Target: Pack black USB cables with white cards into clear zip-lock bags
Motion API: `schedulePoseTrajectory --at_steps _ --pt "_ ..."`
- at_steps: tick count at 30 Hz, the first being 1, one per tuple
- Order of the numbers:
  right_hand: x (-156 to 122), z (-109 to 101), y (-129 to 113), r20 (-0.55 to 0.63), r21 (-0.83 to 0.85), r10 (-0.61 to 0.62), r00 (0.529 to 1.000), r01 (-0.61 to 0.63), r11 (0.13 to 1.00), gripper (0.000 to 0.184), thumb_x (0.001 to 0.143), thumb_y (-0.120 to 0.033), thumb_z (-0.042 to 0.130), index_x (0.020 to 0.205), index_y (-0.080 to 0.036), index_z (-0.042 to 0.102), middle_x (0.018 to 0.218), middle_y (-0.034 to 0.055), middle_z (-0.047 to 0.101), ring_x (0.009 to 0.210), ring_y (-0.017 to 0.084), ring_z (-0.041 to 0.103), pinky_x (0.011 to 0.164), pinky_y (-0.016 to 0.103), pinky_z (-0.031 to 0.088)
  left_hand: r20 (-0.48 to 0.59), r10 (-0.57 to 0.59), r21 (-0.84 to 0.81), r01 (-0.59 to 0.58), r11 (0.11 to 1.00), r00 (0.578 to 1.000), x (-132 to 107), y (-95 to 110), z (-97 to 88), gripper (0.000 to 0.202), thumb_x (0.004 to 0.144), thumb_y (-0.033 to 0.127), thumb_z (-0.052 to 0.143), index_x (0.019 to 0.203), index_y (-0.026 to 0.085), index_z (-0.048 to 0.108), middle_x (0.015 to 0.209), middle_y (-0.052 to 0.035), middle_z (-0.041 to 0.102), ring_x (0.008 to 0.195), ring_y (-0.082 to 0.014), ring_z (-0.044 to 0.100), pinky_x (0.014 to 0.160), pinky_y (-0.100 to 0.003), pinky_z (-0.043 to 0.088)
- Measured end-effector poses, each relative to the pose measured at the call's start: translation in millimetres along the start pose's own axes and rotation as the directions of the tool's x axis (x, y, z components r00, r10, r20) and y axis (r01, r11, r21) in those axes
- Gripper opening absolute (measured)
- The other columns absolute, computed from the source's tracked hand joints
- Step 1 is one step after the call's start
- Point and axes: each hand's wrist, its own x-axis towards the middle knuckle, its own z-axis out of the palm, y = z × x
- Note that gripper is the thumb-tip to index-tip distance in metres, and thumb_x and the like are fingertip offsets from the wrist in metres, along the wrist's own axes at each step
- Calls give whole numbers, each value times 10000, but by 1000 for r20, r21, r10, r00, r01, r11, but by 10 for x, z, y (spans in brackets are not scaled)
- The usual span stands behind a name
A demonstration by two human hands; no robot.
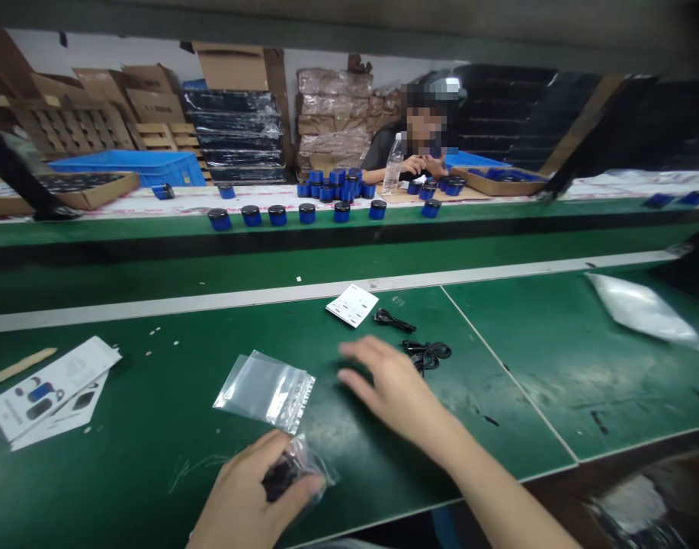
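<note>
Our left hand clamps a small filled pouch just nearer us than the empty zip bag. Our right hand, fingers spread, holds nothing right of that bag, near the black cable. Print on the white card is too small to read.

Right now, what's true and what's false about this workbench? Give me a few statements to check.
1. The left hand grips a small bag with something black inside. True.
2. The right hand grips a cable. False: it is open and spread, and the cable lies beside it.
3. Clear zip bags lie on the green table. True.
4. Blue jars stand next to the zip bags. False: the jars stand on the far side, by another person.
</note>
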Motion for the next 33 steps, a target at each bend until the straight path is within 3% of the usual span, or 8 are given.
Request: schedulePoseTrajectory --at_steps 3,7,14,17,19,23,27,33 --pt "418 63 244 -70 -182 70 995 -82 980 461 860 20 427 1320 37 401 1353 320 415 1242 359 426 965 510 345 14 -58 -206 60 977 998 -33 5 -10 313 797 502 523 675 222 593 582 31 579 537 -144 550 498 -207 426" --pt "628 193 321 16 -281 2 1000 3 960 244 853 32 458 1013 -30 632 980 179 691 909 270 657 789 406 486 77 -59 -474 88 876 995 -78 -67 -50 313 779 522 560 749 219 628 616 29 605 591 -148 577 565 -217 445" --pt "-122 421 -64 -2 -235 -234 972 227 945 288 818 -9 564 1088 -77 637 1115 166 673 988 259 649 811 362 515 78 -109 -565 134 814 991 -97 -222 -53 349 775 545 580 783 200 631 679 1 652 652 -169 601 602 -240 452" --pt "-393 390 -172 -85 -3 -218 972 218 976 283 856 -138 584 1137 -132 620 1198 137 638 1098 261 588 960 442 439 11 -180 -629 147 763 984 -77 -219 -11 369 759 561 592 726 194 617 645 12 626 628 -161 586 591 -237 440" --pt "-482 303 -239 -114 326 -51 992 86 942 337 871 -230 589 1202 -172 574 1201 120 633 1098 252 579 960 448 438 -20 -213 -664 146 733 977 -64 -193 26 370 749 553 608 663 194 596 597 26 590 582 -149 565 561 -231 430" --pt "-511 192 -409 55 807 164 985 -141 573 316 761 -277 711 1057 -203 630 964 48 680 870 190 638 768 296 512 -105 -142 -648 41 761 984 -55 -108 98 365 746 510 635 586 191 560 567 41 512 541 -125 496 519 -214 401" --pt "-476 259 -501 123 842 210 970 -214 495 117 795 -188 635 679 -177 634 679 -11 610 658 134 579 630 240 439 -130 -152 -638 34 769 980 -95 -39 105 320 761 533 601 731 217 639 632 30 590 623 -151 574 568 -212 439" --pt "-505 251 -424 153 809 209 966 -244 535 152 819 -195 590 668 -177 604 659 -20 553 629 124 539 603 225 403 -77 -42 -488 -1 873 996 -127 -160 -9 266 809 484 568 773 251 693 721 19 654 625 -141 593 554 -194 444"
